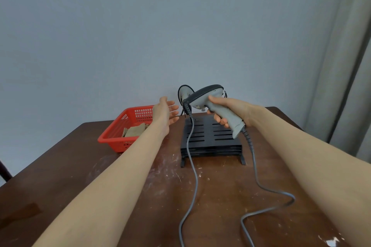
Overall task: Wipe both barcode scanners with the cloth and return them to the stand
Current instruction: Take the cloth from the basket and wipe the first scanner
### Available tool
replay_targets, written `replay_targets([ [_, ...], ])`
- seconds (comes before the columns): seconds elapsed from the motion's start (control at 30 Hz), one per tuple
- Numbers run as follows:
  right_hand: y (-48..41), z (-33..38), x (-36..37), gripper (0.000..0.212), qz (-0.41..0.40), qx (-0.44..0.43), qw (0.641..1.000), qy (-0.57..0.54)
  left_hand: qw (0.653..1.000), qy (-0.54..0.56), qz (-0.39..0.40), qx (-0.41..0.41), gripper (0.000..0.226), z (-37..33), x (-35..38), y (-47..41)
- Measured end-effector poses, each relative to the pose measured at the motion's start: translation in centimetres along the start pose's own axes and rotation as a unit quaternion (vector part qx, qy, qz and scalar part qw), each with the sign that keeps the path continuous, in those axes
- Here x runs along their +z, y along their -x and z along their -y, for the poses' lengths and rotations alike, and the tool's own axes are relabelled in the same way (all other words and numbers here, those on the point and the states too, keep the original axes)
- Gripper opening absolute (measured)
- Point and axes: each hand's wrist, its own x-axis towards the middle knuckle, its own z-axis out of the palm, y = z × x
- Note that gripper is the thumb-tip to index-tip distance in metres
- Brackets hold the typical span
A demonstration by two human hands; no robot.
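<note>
R hand (230,111) grips scanner (212,100) above stand (208,138); L hand (165,111) spread wide, empty, nr basket (112,136) w/ cloth (134,131).

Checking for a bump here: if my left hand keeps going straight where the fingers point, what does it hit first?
Probably the second scanner at the back of the stand. The left hand is open, fingers aimed right toward it, though depth is hard to judge.
</note>
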Motion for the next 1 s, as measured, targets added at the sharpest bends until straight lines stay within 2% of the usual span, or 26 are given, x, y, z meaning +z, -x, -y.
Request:
replay_targets([
  [0.27, -0.1, 0.0, 0.3, 0.046, -0.008, 0.001, 1.0, 0.027, 1.0, -0.001, -0.001, -0.002, 0.049, 0.2, -0.7, -0.6],
  [0.5, -0.2, 0.1, 0.6, 0.049, 0.007, 0.003, 1.0, 0.028, 0.997, 0.054, 0.053, -0.031, 0.062, 0.3, -1.3, -0.8],
  [0.63, -0.3, 0.4, 0.8, 0.06, 0.01, -0.002, 0.999, 0.043, 0.989, 0.101, 0.093, -0.05, 0.076, 0.2, -1.6, -0.7],
  [0.73, -0.2, 0.5, 1.0, 0.056, 0.01, -0.008, 0.998, 0.053, 0.982, 0.133, 0.123, -0.063, 0.082, 0.0, -1.9, -0.4],
  [1.0, -0.1, 0.7, 1.9, 0.063, 0.015, -0.017, 0.997, 0.076, 0.976, 0.136, 0.152, -0.073, 0.086, 0.3, -2.8, -0.2],
])
